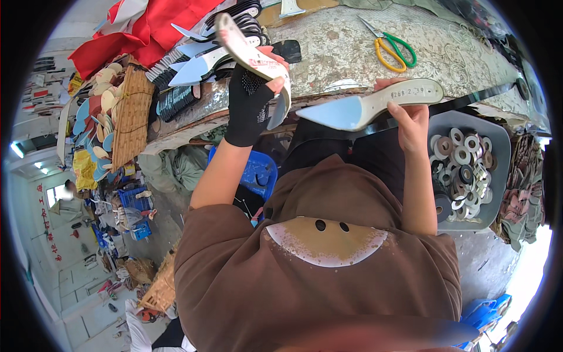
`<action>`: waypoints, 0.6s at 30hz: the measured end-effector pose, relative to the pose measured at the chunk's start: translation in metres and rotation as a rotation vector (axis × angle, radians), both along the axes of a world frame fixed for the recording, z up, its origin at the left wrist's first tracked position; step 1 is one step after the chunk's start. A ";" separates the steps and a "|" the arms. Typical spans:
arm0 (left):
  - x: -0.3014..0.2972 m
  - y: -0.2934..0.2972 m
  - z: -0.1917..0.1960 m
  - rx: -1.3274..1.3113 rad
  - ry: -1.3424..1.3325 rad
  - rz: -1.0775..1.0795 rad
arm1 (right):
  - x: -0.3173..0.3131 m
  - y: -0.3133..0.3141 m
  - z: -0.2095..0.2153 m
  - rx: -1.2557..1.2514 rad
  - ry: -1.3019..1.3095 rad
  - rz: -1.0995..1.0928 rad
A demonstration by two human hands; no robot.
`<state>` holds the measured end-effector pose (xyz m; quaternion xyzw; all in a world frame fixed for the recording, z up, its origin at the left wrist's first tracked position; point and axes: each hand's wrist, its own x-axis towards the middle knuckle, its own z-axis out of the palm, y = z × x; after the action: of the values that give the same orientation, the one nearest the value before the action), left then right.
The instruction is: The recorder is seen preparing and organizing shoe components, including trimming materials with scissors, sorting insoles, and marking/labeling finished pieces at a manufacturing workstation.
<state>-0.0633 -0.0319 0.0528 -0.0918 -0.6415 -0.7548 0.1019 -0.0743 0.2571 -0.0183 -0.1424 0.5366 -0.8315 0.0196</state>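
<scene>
Worn, pale and mottled, the tabletop (328, 47) spans the top of my remote head-camera view of a cluttered workshop. Near its front edge, I see the left grip (251, 94), wearing a black fingerless glove (243, 120), closed around the middle of a cream insole (252, 56), which is held steeply tilted with its upper end leaning left. To the right, the bare right grip (412, 122) pinches a cream-and-blue insole (375, 108), thumb across its face; it is held nearly level, its tapered pale blue end pointing left. Beyond the left grip I find stacked insoles (196, 69), dark and pale blue, beside a bright red cloth (158, 32). Scissors (382, 37) with yellow and green handles lie on the tabletop beyond the right grip. Right of the wearer's brown shirt (316, 193), a grey bin (497, 182) holds many small rolls (462, 159); at far left, a woven basket (132, 117) stands beside heaped cut-out pieces (104, 120)
</scene>
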 end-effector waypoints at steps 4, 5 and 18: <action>-0.030 -0.008 0.002 -0.892 0.467 0.226 | 0.006 -0.002 0.000 -0.056 -0.055 0.011; -0.046 -0.010 -0.005 -0.993 0.479 0.252 | 0.008 0.000 -0.003 -0.054 -0.048 0.013; -0.199 0.008 -0.113 -1.580 0.288 0.143 | 0.029 -0.004 -0.008 -0.021 -0.133 -0.025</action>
<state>-0.2620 -0.0243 -0.0599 -0.1918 -0.9706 -0.0508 0.1365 -0.0451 0.2526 -0.0267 -0.0801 0.5269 -0.8450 0.0433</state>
